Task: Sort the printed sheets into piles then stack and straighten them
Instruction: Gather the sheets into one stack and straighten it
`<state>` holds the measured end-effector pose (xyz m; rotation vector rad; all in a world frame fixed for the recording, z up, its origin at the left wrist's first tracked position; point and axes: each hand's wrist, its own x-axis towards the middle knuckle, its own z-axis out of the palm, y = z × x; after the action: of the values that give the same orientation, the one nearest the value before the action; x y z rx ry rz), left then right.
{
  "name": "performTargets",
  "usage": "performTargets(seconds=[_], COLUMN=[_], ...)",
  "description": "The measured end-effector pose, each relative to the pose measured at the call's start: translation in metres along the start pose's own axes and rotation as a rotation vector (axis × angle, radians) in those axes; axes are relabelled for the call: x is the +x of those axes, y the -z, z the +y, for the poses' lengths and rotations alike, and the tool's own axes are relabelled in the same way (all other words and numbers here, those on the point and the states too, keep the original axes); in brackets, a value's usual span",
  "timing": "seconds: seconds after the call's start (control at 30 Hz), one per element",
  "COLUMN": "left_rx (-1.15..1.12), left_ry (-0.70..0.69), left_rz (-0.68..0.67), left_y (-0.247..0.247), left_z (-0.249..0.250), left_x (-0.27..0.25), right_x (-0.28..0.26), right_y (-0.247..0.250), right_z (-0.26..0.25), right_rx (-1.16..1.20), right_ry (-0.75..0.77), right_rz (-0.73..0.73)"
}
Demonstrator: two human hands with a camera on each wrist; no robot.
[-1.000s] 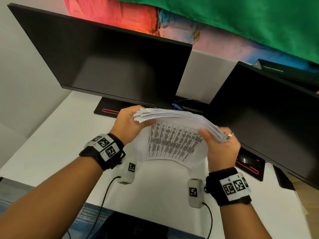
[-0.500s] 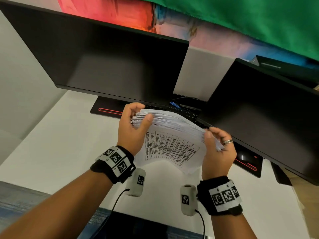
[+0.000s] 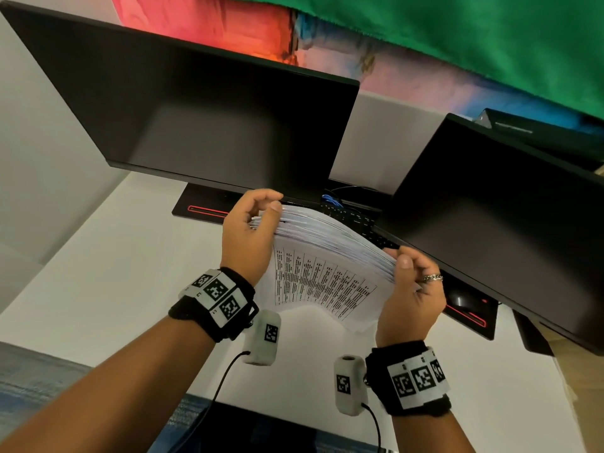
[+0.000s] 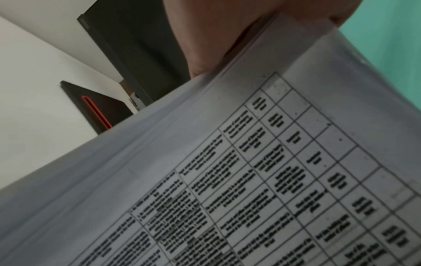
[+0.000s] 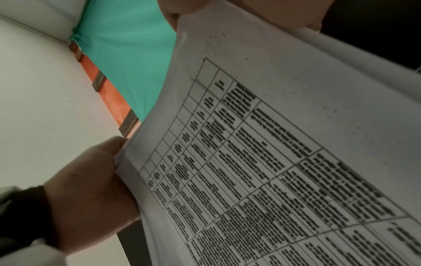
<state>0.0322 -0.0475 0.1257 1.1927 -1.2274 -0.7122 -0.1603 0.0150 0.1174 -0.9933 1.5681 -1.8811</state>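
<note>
1. I am holding a thick stack of white printed sheets, its facing page covered with a black-ruled table of small text, up in the air above the white surface, in front of the two screens.
2. The stack is bowing downward between my hands, its upper edge fanned so that many sheet edges are showing.
3. My left hand is gripping the stack's left end, thumb lying on the near side and fingers curling over the top edge.
4. My right hand is gripping the right end, thumb pressing on the sheet edges and fingers curled behind; a silver ring is sitting on one finger.
5. In the left wrist view the table-printed page is filling most of the picture, blurred, with my fingers pinching its top corner.
6. In the right wrist view the same page is slanting across, with my left hand clasping its far edge.
7. Both wrists are wearing black bands with black-and-white square markers, and small grey corded camera units are hanging beneath them.
8. A large dark monitor is standing behind on the left and a second dark monitor on the right.
9. A black keyboard is lying just behind the stack.
10. A green cloth is hanging above.
</note>
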Motion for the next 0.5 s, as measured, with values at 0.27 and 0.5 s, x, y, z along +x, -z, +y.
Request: performTargets(seconds=[0.27,0.5], left_rx=[-0.021,-0.005], left_ry=[0.053,0.044], left_rz=[0.013,-0.054], left_y=[0.0,0.005], left_z=[-0.001,-0.002], left_x=[0.007,0.014], right_x=[-0.001,-0.001], right_y=[0.005,0.01], right_z=[0.011,0.013], right_rx=[0.08,0.078], right_ry=[-0.038,-0.078], right_rz=[-0.005,-0.077])
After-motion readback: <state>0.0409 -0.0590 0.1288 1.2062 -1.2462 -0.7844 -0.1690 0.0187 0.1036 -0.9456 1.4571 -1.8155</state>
